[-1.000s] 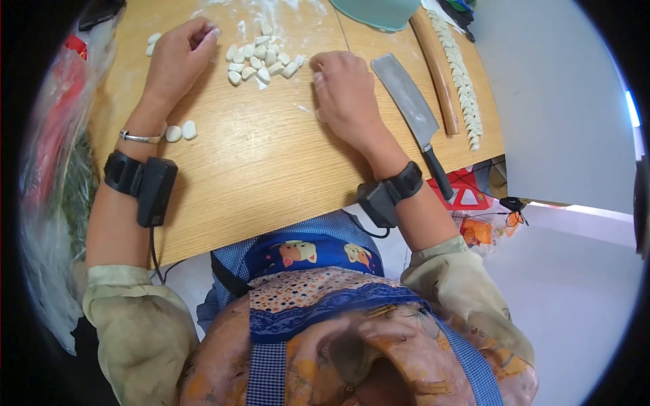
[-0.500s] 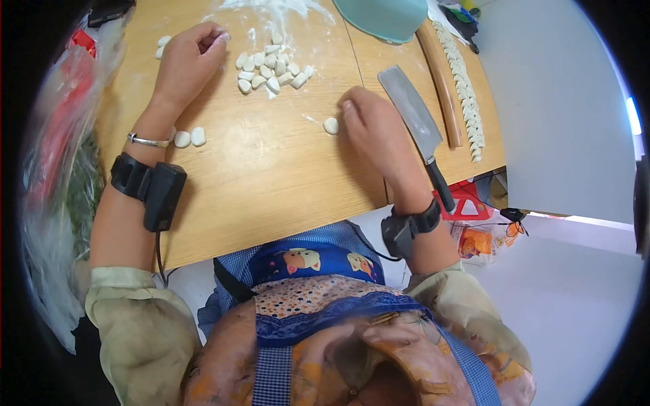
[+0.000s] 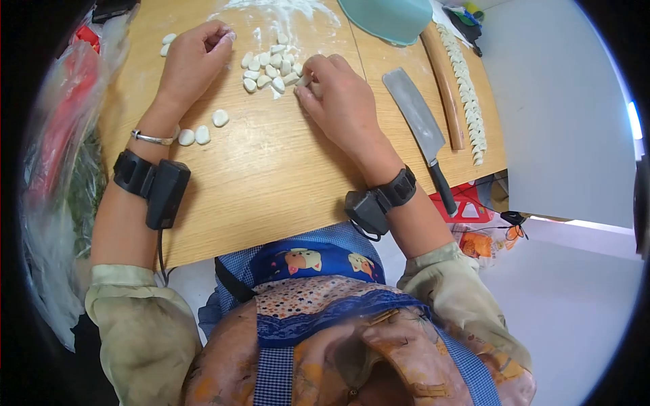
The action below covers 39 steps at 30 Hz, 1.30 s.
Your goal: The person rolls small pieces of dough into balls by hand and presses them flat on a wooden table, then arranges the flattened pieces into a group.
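My right hand (image 3: 338, 98) is at the right edge of a heap of small floured dough pieces (image 3: 271, 68). Its thumb and fingers are closed on a dough piece (image 3: 304, 81). To the heap's left, my left hand (image 3: 198, 55) rests with curled fingers and flour on the fingertips; whatever is in them, if anything, is hidden. A flattened dough disc (image 3: 220, 118) lies below the left hand, near two more discs (image 3: 202, 134) by the left wrist. Further dough pieces (image 3: 168, 40) lie beyond the left hand, at the upper left.
A cleaver (image 3: 414, 111) lies right of my right hand, its handle past the table's front edge. Beyond it are a rolling pin (image 3: 443, 88) and a row of dough pieces (image 3: 467, 95). A teal bowl (image 3: 389, 20) and scattered flour (image 3: 284, 10) are at the back. Plastic bags (image 3: 68, 135) line the left.
My right hand has moved up and left to the heap and closed on a dough piece. The disc that was beside it now lies further left, near the other discs. My left hand has barely moved.
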### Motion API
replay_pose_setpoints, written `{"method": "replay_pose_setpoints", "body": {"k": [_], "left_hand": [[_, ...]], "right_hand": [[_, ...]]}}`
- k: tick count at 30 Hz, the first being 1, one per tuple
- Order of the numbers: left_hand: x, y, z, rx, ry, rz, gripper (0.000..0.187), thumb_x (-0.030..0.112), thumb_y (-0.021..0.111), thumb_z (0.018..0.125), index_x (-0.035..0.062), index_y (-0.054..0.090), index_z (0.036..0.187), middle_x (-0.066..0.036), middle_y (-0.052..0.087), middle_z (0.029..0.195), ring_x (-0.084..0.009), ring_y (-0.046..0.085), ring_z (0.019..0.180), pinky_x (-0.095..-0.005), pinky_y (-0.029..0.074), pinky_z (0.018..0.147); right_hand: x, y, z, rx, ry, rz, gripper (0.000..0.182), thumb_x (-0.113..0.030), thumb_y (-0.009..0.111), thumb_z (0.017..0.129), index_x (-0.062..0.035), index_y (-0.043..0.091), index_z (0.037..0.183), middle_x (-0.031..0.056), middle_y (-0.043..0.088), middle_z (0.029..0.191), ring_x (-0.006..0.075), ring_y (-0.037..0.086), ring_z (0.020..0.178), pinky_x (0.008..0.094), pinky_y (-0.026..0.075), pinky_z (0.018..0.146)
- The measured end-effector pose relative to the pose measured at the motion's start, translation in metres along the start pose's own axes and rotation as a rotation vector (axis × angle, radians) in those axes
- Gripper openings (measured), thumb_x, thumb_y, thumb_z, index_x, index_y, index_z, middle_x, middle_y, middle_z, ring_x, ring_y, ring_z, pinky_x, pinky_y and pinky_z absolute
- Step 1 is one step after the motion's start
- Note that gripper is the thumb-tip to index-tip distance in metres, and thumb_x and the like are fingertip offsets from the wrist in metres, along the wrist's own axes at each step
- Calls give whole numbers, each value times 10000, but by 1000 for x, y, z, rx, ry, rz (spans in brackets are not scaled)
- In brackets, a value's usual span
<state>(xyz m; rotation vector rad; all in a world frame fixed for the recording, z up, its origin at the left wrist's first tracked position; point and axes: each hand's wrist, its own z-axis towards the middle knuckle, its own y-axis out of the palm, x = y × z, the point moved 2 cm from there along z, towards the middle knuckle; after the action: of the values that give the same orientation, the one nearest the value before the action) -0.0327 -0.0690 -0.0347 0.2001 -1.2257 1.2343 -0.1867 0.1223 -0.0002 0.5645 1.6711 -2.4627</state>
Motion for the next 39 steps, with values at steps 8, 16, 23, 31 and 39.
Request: {"method": "replay_pose_setpoints", "body": {"k": [8, 16, 23, 31, 39], "left_hand": [[0, 0, 0, -2, 12, 40, 252, 218, 646, 954, -22, 684, 1021, -96, 687, 771, -153, 621, 687, -306, 501, 668], [-2, 1, 1, -24, 40, 89, 249, 208, 630, 978, -24, 683, 1050, 0, 646, 787, -62, 547, 698, -237, 458, 629], [-5, 1, 0, -24, 40, 56, 247, 216, 631, 984, -14, 686, 1057, -3, 652, 804, -65, 555, 706, -234, 467, 636], [-6, 1, 0, -45, 25, 48, 247, 212, 629, 983, -12, 690, 1068, -4, 658, 819, -67, 566, 725, -240, 483, 653], [-6, 1, 1, -45, 41, 69, 242, 204, 627, 982, -14, 689, 1064, 3, 652, 816, -66, 551, 725, -241, 478, 651]], "right_hand": [[10, -23, -21, 6, 60, 106, 100, -76, 655, 830, -10, 602, 883, 167, 614, 841, 354, 618, 808, 436, 503, 709], [18, -44, -41, -220, 78, 42, 137, -50, 676, 808, 6, 628, 923, 167, 632, 897, 353, 627, 841, 421, 513, 769], [22, -45, -46, -125, 148, 142, 166, -63, 701, 819, -13, 664, 973, 160, 624, 917, 324, 626, 855, 410, 508, 800], [21, -41, -48, -180, 115, 170, 130, -82, 676, 851, -15, 656, 960, 146, 606, 871, 316, 613, 819, 408, 496, 747], [18, -37, -44, -157, 20, 86, 170, -74, 720, 848, -31, 666, 1003, 102, 607, 868, 225, 615, 743, 333, 509, 674]]}}
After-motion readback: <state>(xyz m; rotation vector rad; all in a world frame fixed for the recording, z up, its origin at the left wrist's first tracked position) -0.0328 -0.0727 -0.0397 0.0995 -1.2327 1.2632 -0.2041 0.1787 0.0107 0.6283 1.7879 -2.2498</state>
